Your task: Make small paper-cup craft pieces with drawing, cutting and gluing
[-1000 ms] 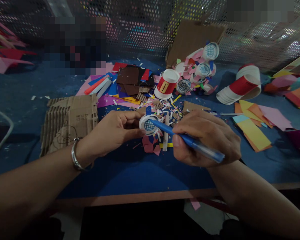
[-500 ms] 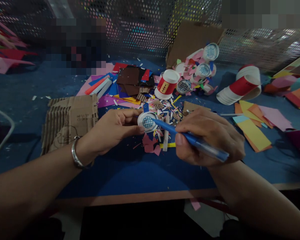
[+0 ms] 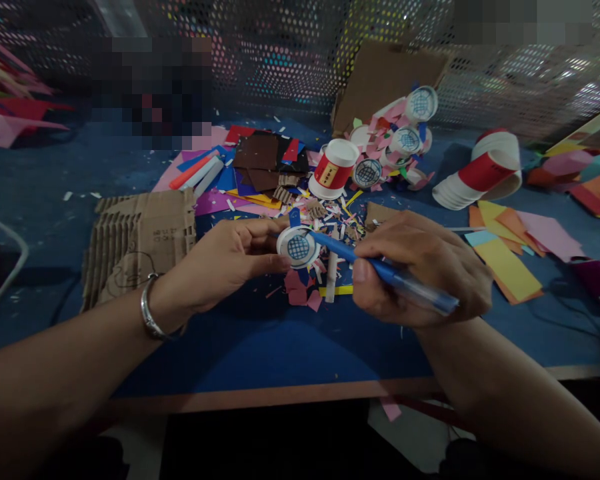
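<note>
My left hand [image 3: 240, 257], a silver bangle on its wrist, pinches the rim of a small white paper cup [image 3: 298, 247]. The cup's round base faces me and bears a blue grid drawn inside a circle; a blue paper strip sticks up from its top edge. In my right hand [image 3: 423, 273] is a blue pen [image 3: 380, 268], slanting down from right to left. Its tip lies at the upper right of the cup's base. Behind the cup spread many coloured paper scraps [image 3: 325, 220], with pink pieces [image 3: 300, 290] just below it.
Folded corrugated cardboard [image 3: 145, 247] lies on the left. Farther back stand a red-and-white paper cup [image 3: 334, 170] and a cluster of decorated cups [image 3: 407, 141]. Stacked cups [image 3: 483, 173] and coloured paper sheets [image 3: 510, 253] are on the right. A perforated metal panel [image 3: 275, 53] closes the back.
The cup has shifted slightly right and down, its base turned more toward me. The pen tip has moved from the grid's inside to near its upper right edge.
</note>
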A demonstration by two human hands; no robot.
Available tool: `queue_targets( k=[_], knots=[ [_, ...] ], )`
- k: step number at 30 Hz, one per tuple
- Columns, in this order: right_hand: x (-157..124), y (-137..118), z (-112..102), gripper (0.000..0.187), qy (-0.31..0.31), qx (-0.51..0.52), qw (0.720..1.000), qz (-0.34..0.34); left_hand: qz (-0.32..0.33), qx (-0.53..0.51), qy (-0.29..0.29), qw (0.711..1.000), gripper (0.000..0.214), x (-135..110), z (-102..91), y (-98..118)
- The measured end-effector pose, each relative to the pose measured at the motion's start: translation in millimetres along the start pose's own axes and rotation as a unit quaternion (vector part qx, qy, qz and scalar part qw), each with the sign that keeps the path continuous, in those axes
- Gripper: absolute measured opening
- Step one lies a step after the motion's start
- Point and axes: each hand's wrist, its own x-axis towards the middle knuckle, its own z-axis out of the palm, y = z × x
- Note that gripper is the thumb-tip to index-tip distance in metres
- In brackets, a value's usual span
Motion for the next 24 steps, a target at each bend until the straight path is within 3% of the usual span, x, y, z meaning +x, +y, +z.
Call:
queue_targets(
  k=[16,24],
  knots=[
    [0.1,-4.5,1.2,0.02,-0.027,0.024,0.999,-0.005,0.004,0.046,-0.009,0.999,0.037,-1.4,2.2,5.4],
    [1.9,-5.0,0.9,0.021,0.0,0.013,1.0,0.003,-0.021,0.038,-0.048,0.998,0.033,-2.9,4.6,6.1]
  ],
)
